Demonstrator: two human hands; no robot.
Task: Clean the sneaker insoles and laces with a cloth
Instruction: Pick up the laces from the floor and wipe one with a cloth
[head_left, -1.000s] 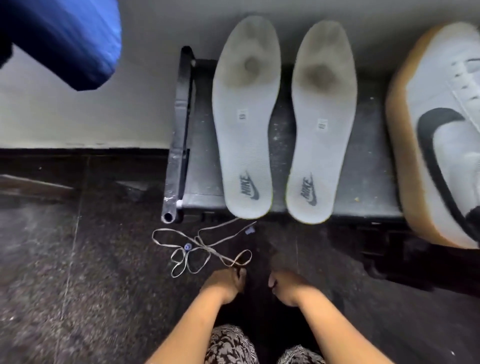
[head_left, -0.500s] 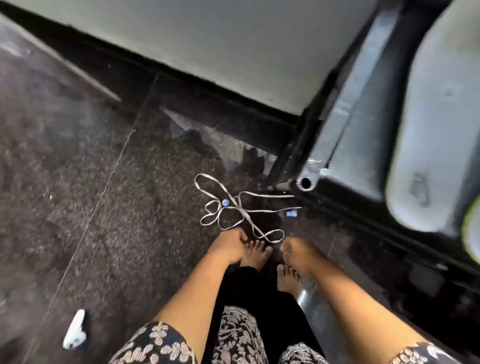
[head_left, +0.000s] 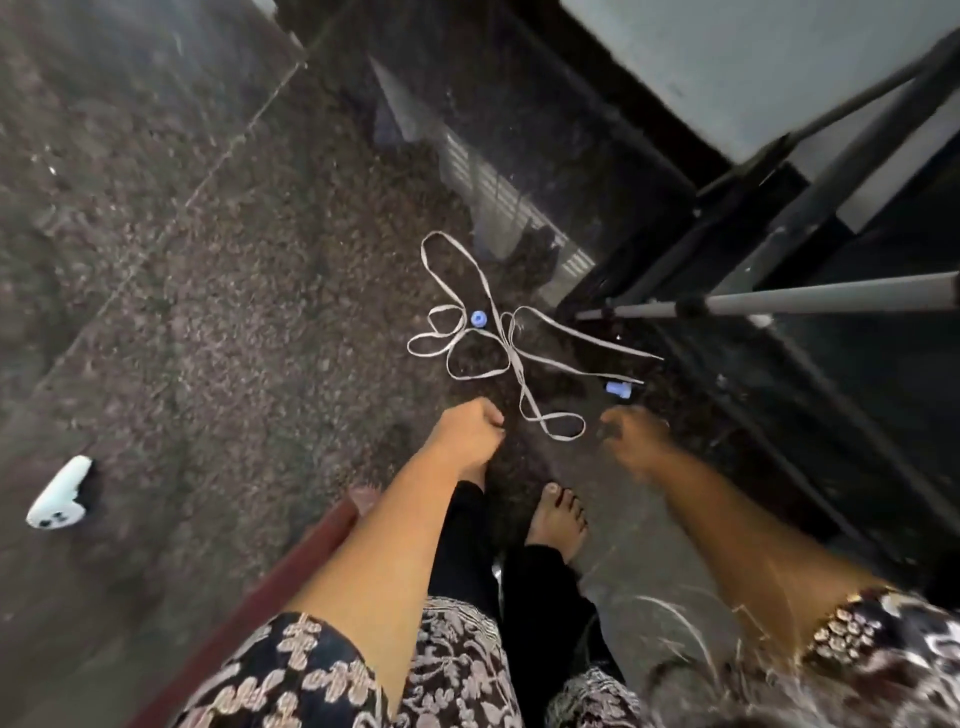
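The view has swung left since half a second ago: the insoles are out of sight, and only the grey tube frame (head_left: 779, 300) of their stand shows, beyond and to the right of the right hand. The white object (head_left: 56, 494) on the floor now sits larger, far out to the left of the left hand.

The hands have drawn apart. The left hand (head_left: 470, 430), which sat against the lace a moment back, is now curled into a loose fist with nothing in it, its knuckles just short of the lace (head_left: 511, 356). The right hand (head_left: 636, 436) is blurred; its fingers look loosely bent and spread, and it holds nothing.

The lace lies tangled on the speckled floor (head_left: 208, 312) just ahead of both hands — its nearest loop falls between them, touching neither. A small blue cap (head_left: 478, 318) rests among the far loops, and a small blue piece (head_left: 618, 388) lies just ahead of the right hand. A bare foot (head_left: 558, 519) stands behind and between the hands.
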